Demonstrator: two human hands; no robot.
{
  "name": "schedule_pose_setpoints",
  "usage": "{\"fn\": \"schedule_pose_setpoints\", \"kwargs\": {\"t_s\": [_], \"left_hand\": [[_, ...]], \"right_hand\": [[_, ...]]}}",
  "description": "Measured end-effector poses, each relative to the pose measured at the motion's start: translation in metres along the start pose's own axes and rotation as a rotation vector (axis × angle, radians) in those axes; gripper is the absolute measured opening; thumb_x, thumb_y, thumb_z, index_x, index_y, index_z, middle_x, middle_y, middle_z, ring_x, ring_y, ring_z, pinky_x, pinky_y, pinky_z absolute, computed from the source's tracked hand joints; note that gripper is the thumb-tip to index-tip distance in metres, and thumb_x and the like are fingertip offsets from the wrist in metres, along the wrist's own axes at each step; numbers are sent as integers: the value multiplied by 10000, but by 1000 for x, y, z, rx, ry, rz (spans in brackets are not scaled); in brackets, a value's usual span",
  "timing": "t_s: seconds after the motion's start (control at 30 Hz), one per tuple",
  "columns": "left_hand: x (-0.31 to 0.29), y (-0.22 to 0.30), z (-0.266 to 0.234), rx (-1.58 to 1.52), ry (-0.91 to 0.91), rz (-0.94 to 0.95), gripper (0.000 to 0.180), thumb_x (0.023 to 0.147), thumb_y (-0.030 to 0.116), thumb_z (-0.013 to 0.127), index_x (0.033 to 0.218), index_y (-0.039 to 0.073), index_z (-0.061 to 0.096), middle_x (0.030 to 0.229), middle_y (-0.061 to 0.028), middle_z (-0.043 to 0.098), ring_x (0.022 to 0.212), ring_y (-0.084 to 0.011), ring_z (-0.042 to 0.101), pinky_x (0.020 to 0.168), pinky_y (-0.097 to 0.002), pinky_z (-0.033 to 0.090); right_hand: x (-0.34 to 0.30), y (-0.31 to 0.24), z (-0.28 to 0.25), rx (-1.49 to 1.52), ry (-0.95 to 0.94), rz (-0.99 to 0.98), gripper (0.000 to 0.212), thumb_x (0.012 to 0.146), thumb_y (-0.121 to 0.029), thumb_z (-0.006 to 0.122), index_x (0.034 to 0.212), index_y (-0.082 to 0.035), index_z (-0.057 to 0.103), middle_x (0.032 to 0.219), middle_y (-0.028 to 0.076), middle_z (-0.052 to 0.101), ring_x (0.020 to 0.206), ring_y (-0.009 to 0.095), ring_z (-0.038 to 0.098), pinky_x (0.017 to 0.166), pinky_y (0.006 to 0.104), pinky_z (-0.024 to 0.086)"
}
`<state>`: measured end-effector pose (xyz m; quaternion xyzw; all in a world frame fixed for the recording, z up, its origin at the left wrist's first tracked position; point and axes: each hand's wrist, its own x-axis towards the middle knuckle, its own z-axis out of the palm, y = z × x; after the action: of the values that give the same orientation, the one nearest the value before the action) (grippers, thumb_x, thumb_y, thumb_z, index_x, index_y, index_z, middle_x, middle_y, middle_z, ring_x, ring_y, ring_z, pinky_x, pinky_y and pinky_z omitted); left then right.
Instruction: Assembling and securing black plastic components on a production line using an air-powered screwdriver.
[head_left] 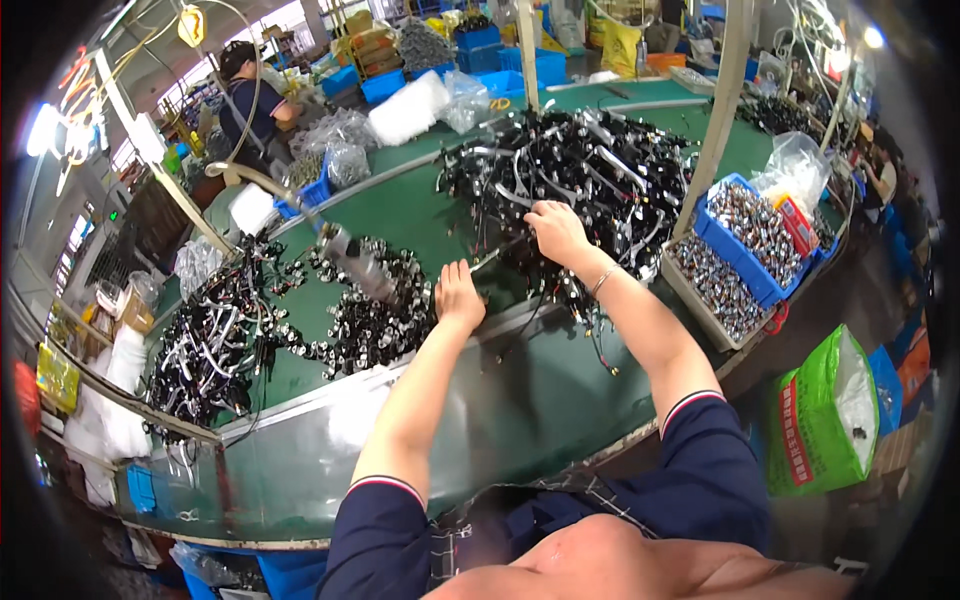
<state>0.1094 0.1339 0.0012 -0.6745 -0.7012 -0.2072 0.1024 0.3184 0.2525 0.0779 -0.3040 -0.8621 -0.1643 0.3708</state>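
My left hand [460, 297] is closed, fingers together, at one end of a slim silver brake lever [486, 262] above the green bench. My right hand [560, 235] curls over the lever's dark end, at the near edge of a big heap of black and silver brake levers [610, 170] with thin wires. Its fingertips are partly hidden. Just left of my left hand lies a pile of small black clamp-like parts [365, 325]. Farther left, another heap of levers with wires [215, 345] spreads along the bench.
A blue bin [735, 250] and a grey bin [672, 268], both with small metal parts, stand at the right. A frame post [715, 120] rises beside them. A green sack [822, 415] stands lower right. Across the green bench [400, 200], a person [250, 105] works at the far left.
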Motion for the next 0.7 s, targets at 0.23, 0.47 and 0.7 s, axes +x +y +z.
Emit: {"fn": "schedule_pose_setpoints", "kwargs": {"t_s": [0.23,0.47,0.7], "left_hand": [[42,-15,31,116,-205,146,262,796,137,584,1052,82,579,1051,-99,571,1089,-255,514,912,-394,417],[38,-6,-16,-12,-234,42,162,882,221,537,931,69,560,863,-144,653,811,-348,637,698,-455,500],[-41,12,-63,-99,-357,-210,206,875,245,553,876,40,571,794,-197,652,778,-402,634,697,-498,486]], "right_hand": [[62,55,63,-6,-543,549,225,756,-207,611,852,-16,678,928,173,668,904,312,645,793,397,516],[94,56,119,-230,-534,584,235,806,-220,565,952,-108,711,1026,99,678,966,264,646,795,366,502],[90,29,109,91,-628,606,511,700,-340,738,1067,-26,572,1074,192,624,1001,339,615,836,411,506]]}}
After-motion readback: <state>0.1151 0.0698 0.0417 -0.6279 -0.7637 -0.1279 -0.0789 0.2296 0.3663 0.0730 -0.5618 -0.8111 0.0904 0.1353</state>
